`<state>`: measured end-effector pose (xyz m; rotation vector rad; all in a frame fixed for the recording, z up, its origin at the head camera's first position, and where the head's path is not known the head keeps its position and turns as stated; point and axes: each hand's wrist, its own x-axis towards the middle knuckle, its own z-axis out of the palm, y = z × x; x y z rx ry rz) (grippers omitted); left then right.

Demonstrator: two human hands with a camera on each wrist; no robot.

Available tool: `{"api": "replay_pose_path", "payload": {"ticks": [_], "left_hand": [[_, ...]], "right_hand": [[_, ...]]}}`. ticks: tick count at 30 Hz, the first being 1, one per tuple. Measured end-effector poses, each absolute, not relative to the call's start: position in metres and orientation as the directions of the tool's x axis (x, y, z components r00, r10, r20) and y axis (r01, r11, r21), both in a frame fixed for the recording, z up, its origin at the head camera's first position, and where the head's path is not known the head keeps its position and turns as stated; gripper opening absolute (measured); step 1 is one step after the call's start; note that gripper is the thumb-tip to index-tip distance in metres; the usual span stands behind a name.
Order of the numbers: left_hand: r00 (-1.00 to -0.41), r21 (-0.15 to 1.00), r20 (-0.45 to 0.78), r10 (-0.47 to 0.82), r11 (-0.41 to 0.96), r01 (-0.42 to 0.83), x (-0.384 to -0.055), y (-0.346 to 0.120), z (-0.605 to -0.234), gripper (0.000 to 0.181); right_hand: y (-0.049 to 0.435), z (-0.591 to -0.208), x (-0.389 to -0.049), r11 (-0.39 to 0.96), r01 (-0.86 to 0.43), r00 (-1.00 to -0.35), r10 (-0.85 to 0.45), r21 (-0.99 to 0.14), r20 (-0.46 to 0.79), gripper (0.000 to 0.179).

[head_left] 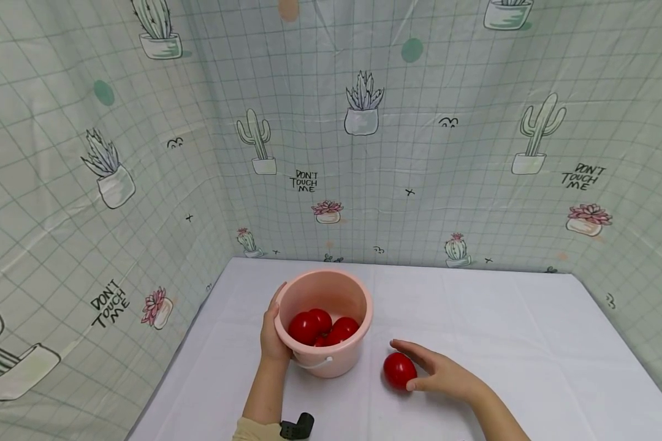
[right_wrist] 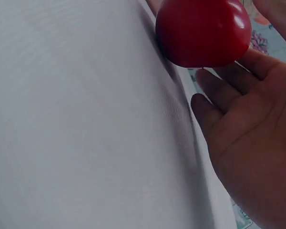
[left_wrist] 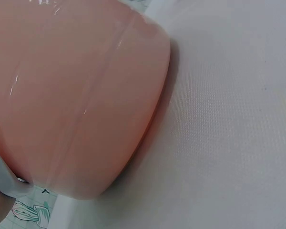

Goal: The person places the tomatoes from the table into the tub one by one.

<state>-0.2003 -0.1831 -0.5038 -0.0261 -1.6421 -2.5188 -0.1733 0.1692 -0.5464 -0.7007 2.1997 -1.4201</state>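
Note:
My left hand [head_left: 274, 335] holds the outer left side of a pink bucket [head_left: 362, 343], its fingers bent along the wall. Several glossy red fruits [head_left: 303, 327] lie inside; whether they are apples or tomatoes I cannot tell. The left wrist view shows mostly the bucket's smooth side [left_wrist: 81, 95]. To the right of the bucket, another round red fruit [head_left: 399, 370] sits on the white cloth. My right hand [head_left: 444, 375] is spread around it, thumb on the near side and fingers on the far side. In the right wrist view, the fingers stand loosely apart beside the fruit [right_wrist: 202, 31].
A white cloth [head_left: 474, 318] covers the table. Grid-patterned curtains [head_left: 397, 159] with cactus drawings rise behind it and at both sides. The bucket's white handle [head_left: 315, 365] hangs down at its front. A dark wrist device [head_left: 298, 427] is on the left forearm.

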Motion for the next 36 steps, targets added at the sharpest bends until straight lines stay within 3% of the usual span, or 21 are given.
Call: {"api": "replay_pose_path", "payload": {"ticks": [16, 28, 36], "left_hand": [[-0.991, 0.903, 0.093, -0.098, -0.412, 0.125, -0.1983, -0.1826, -0.501, 0.047], [-0.988, 0.912, 0.125, -0.096, -0.38, 0.152, -0.1998, -0.1837, -0.5061, 0.051], [-0.987, 0.919, 0.136, -0.085, -0.362, 0.158, -0.2002, -0.1851, -0.5078, 0.053]], "right_hand": [[0.1674, -0.5538, -0.1704, 0.491, -0.232, -0.82, -0.563, -0.84, -0.102, 0.072], [0.1642, -0.5532, -0.1678, 0.483, -0.183, -0.842, -0.526, -0.856, -0.117, 0.07], [0.1654, -0.5506, -0.1695, 0.518, -0.22, -0.854, -0.512, -0.826, -0.094, 0.07]]}}
